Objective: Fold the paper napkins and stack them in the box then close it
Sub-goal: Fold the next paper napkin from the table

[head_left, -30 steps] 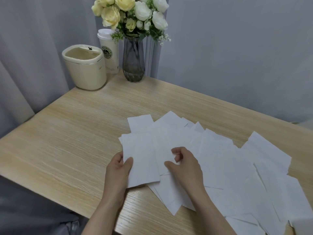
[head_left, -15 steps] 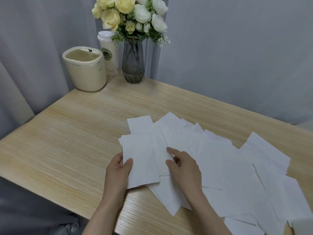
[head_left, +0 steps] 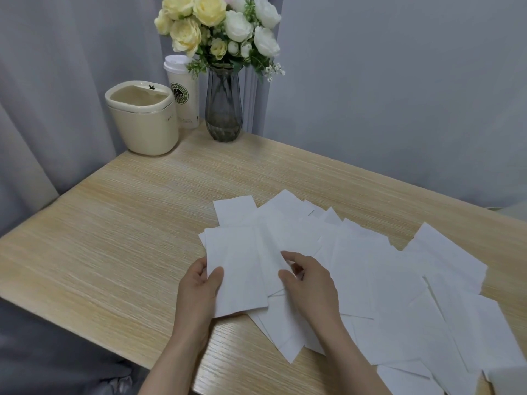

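Surface (head_left: pixel 114 252): pale wood grain, running from lower left to right edge of the frame.

Napkins (head_left: pixel 370 280): white paper sheets, many, overlapping in a loose spread from frame centre to lower right corner; flat on the surface.

Top napkin (head_left: pixel 236 275): rectangular sheet at the left end of the spread, lying over its neighbours, long side running up the frame.

Left hand (head_left: pixel 199 289): at lower centre, thumb on top of the top napkin's left edge, fingers below that edge (pinching the sheet).

Right hand (head_left: pixel 310 283): just right of the top napkin, resting on the spread; index finger straight and pointing to the upper left, thumb out beside it, other fingers loosely curled under. Whether it pinches a sheet cannot be told.

Bin (head_left: pixel 142 121): cream, rounded, upper left of the frame, at the surface's far corner.

Cup (head_left: pixel 182 92): white with lid and green round logo, just behind the bin.

Vase (head_left: pixel 224 109): dark glass, right of the cup, holding flowers (head_left: pixel 216 24) (cream and white).

Curtain (head_left: pixel 57 81): grey, behind all.
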A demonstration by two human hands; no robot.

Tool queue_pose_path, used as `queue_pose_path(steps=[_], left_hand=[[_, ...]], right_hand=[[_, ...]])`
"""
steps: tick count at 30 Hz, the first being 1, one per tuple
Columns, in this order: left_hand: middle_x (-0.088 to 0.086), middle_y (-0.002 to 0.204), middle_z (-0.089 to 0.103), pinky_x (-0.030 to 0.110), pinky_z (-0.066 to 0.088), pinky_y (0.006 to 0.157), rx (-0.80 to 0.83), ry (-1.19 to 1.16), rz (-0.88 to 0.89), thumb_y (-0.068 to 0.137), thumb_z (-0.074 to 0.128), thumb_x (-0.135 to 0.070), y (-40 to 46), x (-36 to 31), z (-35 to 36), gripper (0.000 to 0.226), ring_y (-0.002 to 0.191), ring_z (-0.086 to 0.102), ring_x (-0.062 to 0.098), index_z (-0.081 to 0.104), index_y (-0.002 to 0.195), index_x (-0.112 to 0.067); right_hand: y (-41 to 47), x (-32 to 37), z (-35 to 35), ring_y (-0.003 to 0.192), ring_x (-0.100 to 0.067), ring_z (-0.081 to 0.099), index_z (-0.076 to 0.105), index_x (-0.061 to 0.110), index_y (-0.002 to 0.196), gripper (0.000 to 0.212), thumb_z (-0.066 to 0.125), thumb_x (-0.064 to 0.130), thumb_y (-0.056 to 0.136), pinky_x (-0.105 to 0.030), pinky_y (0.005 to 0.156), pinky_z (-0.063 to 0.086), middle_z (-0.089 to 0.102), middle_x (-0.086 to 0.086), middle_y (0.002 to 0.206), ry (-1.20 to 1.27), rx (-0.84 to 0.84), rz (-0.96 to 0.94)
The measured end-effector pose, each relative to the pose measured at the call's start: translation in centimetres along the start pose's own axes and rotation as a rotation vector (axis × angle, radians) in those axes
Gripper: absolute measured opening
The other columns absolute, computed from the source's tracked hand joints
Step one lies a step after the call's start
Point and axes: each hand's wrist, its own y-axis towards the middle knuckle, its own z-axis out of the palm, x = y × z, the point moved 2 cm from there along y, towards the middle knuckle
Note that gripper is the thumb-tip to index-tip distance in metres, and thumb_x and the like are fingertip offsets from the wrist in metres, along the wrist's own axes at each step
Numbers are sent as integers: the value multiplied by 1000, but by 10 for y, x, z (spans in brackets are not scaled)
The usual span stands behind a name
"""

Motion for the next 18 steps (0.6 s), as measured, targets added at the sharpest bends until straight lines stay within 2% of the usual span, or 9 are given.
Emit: queue_pose_path(steps=[2, 5, 8, 11, 13, 15, 18], left_hand=[[-2, 85, 77, 27, 51, 60, 2, 4, -4, 95, 56, -2, 0, 0, 0, 18, 70, 71, 10, 66, 98, -17], [-1, 87, 77, 29, 51, 60, 2, 5, -13, 95, 56, -3, 0, 0, 0, 17, 71, 71, 11, 65, 100, -16], [2, 90, 77, 31, 51, 63, -3, -6, -20, 95, 56, -2, -1, -2, 0, 18, 73, 71, 14, 66, 102, -15], [2, 90, 77, 31, 51, 62, -13, -25, -27, 95, 55, -2, -3, -3, 1, 18, 73, 71, 15, 66, 102, -15], [2, 88, 77, 27, 51, 58, -12, -41, -27, 95, 54, -1, -6, -3, 2, 18, 70, 72, 13, 65, 102, -14], [3, 89, 77, 23, 51, 55, 2, -49, -26, 95, 54, -2, -11, -2, 5, 17, 71, 72, 12, 66, 102, -13], [3, 92, 77, 27, 51, 62, 38, -51, -41, 97, 53, -7, -17, 1, 15, 18, 78, 72, 16, 67, 103, -15]], right_hand=[[-2, 1, 1, 83, -1, 52, 62, 42, 115, 28, 56, 34, 89, -14, 65, 34, 52, 15, 95, -40, -16, -25], [-4, 2, 1, 77, 1, 52, 66, 35, 92, 10, 58, 39, 87, -14, 62, 33, 49, 13, 95, -27, -81, -15], [-5, 0, -3, 75, 1, 52, 63, 30, 80, 14, 58, 41, 87, -17, 61, 33, 51, 13, 91, -21, -111, 32], [-5, -5, -13, 72, -5, 56, 64, 28, 72, 17, 60, 38, 86, -25, 62, 39, 61, 13, 73, 58, -90, 89], [-8, -11, -21, 74, -8, 60, 70, 26, 75, 16, 62, 32, 87, -30, 67, 45, 66, 13, 69, 145, -72, 108], [-12, -19, -30, 83, -6, 64, 75, 24, 87, 15, 61, 28, 88, -32, 77, 50, 71, 14, 79, 225, -84, 127], [-20, -29, -43, 90, -2, 65, 76, 22, 96, 17, 61, 20, 90, -28, 84, 50, 73, 15, 89, 370, -158, 150]])
